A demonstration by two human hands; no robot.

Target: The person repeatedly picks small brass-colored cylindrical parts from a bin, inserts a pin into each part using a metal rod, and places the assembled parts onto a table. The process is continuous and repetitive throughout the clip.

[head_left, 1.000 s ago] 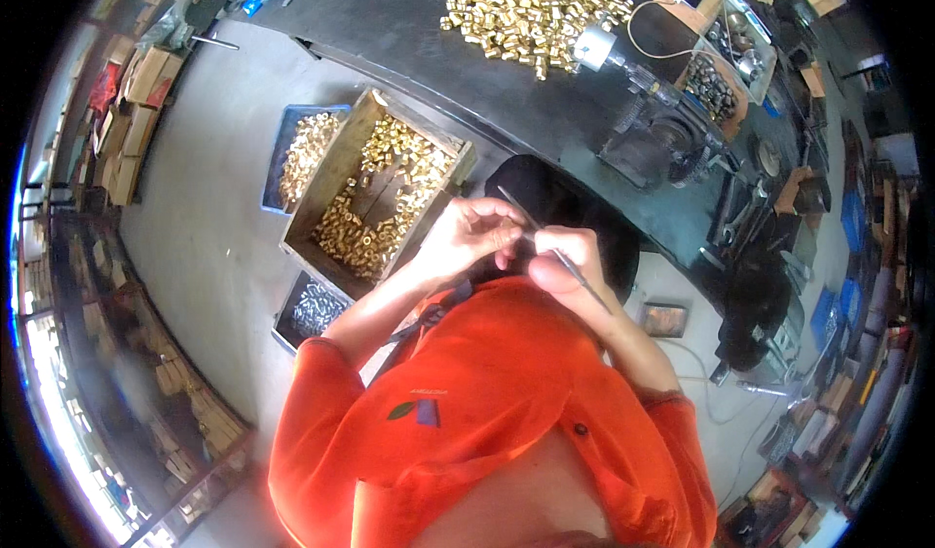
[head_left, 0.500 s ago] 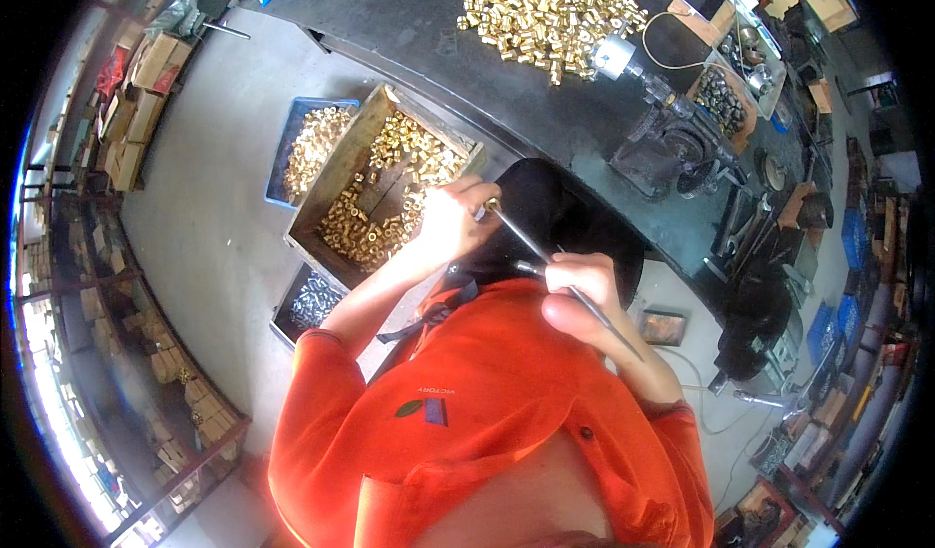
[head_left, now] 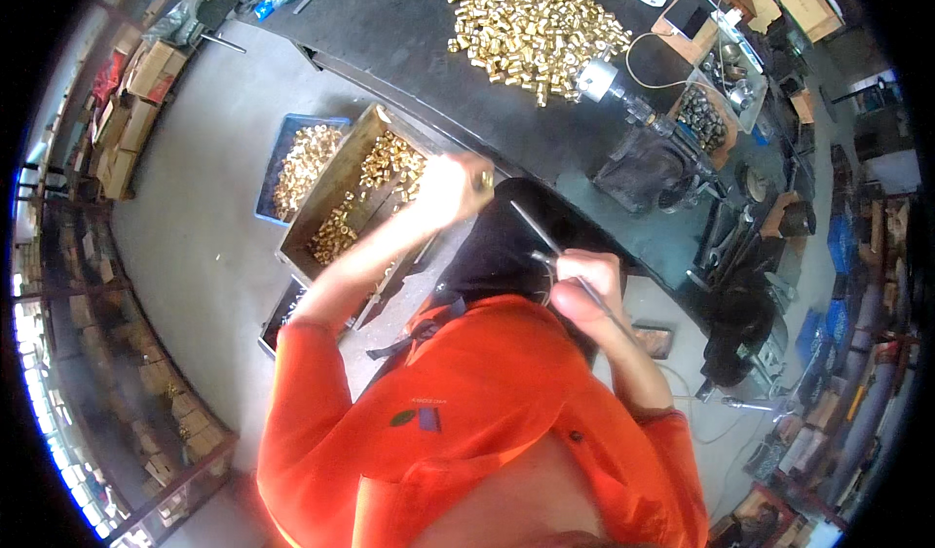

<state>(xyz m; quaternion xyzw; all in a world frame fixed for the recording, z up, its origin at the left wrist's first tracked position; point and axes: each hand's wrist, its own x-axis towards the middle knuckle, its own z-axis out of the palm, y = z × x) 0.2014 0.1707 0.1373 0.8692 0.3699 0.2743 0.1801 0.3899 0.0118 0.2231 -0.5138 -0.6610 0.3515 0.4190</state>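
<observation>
Gripping the rod: the right grip (head_left: 590, 280) is grasping a thin grey metal rod (head_left: 537, 225), with the tip pointing up and over toward the left grip and the other end running back along the right wrist.
Brass piece: the left grip (head_left: 453, 188) is pinching a small brass piece (head_left: 486, 180) at the fingertips (bit blurry, tbh), and it's sitting near the rod's tip but not touching.
Wooden crate: it's sitting under and to the left of the left grip, the crate (head_left: 343, 176) holding loose brass bits (head_left: 390, 158).
Blue bin: the bin (head_left: 278, 153) is standing farther left of that grip, also holding brassy bits.
Worktop: the dark worktop (head_left: 409, 51) is stretching out ahead of both grips, carrying a big brass pile (head_left: 536, 37).
</observation>
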